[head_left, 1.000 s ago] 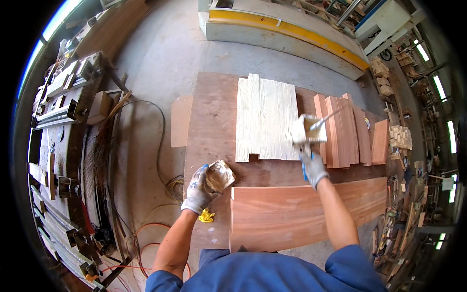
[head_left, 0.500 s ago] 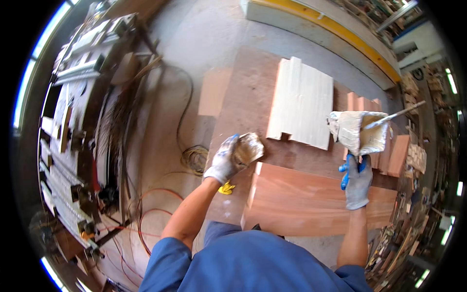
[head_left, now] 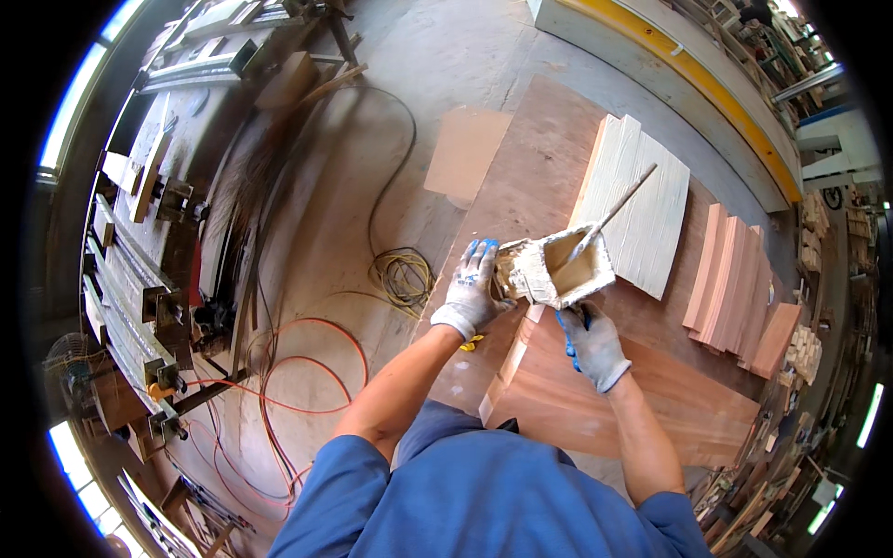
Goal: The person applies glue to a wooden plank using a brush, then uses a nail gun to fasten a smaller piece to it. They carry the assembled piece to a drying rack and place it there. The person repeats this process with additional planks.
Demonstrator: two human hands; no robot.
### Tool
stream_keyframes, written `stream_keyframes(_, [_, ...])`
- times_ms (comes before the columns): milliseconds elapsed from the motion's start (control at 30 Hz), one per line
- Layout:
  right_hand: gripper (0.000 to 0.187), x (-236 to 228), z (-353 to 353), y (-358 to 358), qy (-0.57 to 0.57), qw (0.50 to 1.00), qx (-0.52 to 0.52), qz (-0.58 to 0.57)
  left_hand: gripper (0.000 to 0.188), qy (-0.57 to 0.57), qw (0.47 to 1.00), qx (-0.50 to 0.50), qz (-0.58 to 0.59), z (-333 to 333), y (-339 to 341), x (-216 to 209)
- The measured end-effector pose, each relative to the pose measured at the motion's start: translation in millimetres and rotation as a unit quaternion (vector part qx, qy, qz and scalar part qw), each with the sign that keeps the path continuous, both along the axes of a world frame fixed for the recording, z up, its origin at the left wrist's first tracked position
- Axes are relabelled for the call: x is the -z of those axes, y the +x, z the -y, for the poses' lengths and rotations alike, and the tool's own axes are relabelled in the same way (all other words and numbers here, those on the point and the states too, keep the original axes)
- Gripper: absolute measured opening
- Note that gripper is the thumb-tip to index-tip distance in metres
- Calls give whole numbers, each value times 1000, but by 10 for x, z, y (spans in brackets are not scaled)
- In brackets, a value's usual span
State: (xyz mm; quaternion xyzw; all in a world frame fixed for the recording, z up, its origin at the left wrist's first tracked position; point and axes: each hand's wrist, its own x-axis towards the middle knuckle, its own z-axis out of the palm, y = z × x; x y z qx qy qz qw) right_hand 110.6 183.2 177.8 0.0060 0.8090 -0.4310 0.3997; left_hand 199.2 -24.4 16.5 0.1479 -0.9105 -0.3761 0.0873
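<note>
My right hand [head_left: 595, 347], in a grey glove with blue fingertips, is closed on the underside of a glue-crusted square container [head_left: 542, 286]. A thin stick [head_left: 621, 212] leans out of it, its lower end whitened and inside the container. My left hand [head_left: 472, 289], gloved too, is closed round a smaller crusted cup-like piece [head_left: 507, 265], which meets the container's left side. Just beyond lie strips coated in whitish glue [head_left: 642, 200], side by side on the brown worktable [head_left: 530, 139]. Below my hands is a wide reddish wood board [head_left: 595, 400].
Several uncoated reddish wood strips [head_left: 730, 279] lie on the table's right. At left stands a clamp rack [head_left: 139, 270] with metal bars. Coiled cable [head_left: 402, 277] and an orange hose [head_left: 358, 344] lie on the floor. A yellow-edged long bench [head_left: 688, 65] runs along the far side.
My right hand has brought the container and stick leftward, up to the piece in my left hand. The left hand has moved slightly right. The whole view has shifted.
</note>
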Motion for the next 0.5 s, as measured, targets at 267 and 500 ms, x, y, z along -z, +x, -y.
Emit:
stream_keyframes(267, [48,506,144,117,134,972,-135,-136,86,-7,999,-31,-27,-5,-34,-138])
stream_keyframes(500, [25,408,212,229,25,997,-18,-71,74,48,993,-11,-110,-4,-44,8])
